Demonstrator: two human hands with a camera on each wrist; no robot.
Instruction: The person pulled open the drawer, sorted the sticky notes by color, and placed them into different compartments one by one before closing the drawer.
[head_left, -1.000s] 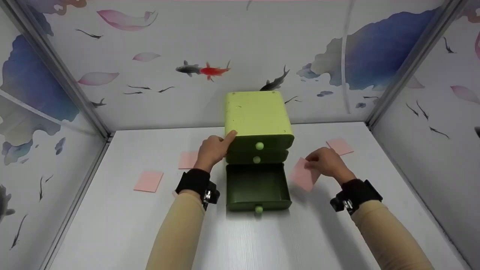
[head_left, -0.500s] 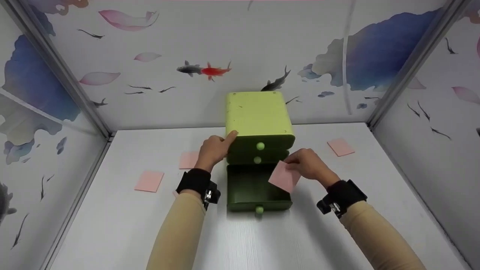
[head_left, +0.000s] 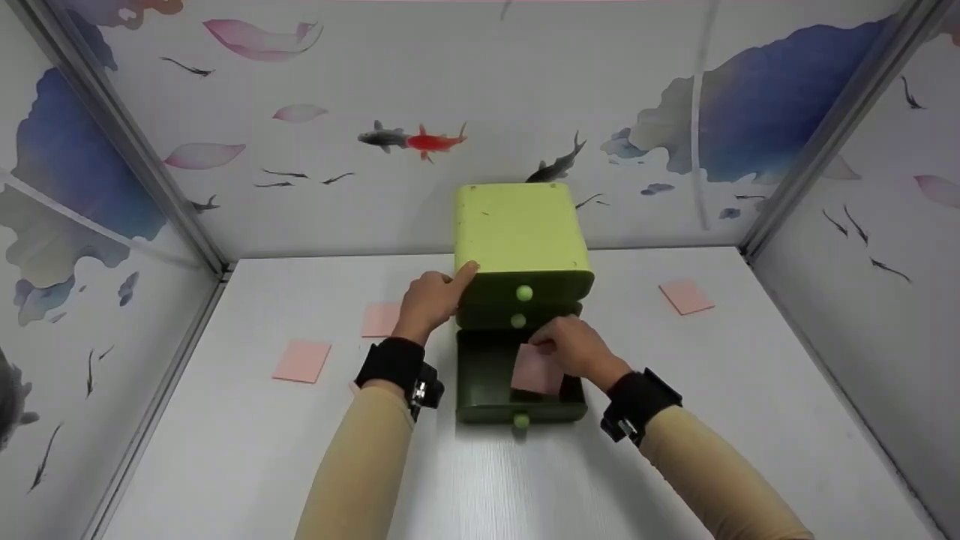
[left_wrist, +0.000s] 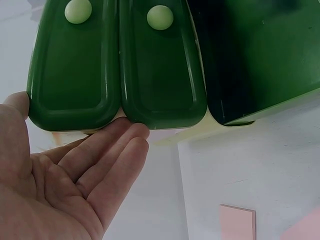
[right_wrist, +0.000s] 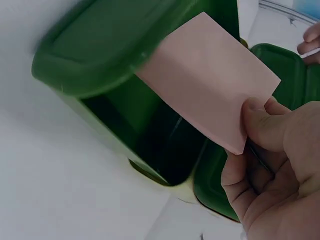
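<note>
A small green drawer cabinet [head_left: 521, 229] stands on the white table, its bottom drawer [head_left: 480, 375] pulled out and the two upper drawers closed. My left hand [head_left: 433, 300] steadies the cabinet's left side, thumb at the top front edge. In the left wrist view its fingers [left_wrist: 117, 175] lie nearly straight against that side. Between thumb and fingertips my right hand [head_left: 576, 346] pinches a pink sticky note pad [head_left: 537, 371] over the open drawer. The right wrist view shows this pad tilted across the drawer's opening, with the drawer's dark inside below it.
Other pink sticky note pads lie on the table: one at the far left [head_left: 301, 361], another behind my left hand [head_left: 380, 319], and one at the right [head_left: 686, 296]. A further pink corner shows beside my left wrist. Patterned panels enclose the table.
My right hand has carried the pink pad leftward from beside the cabinet to over the open bottom drawer. My left hand has stayed at the cabinet's side.
</note>
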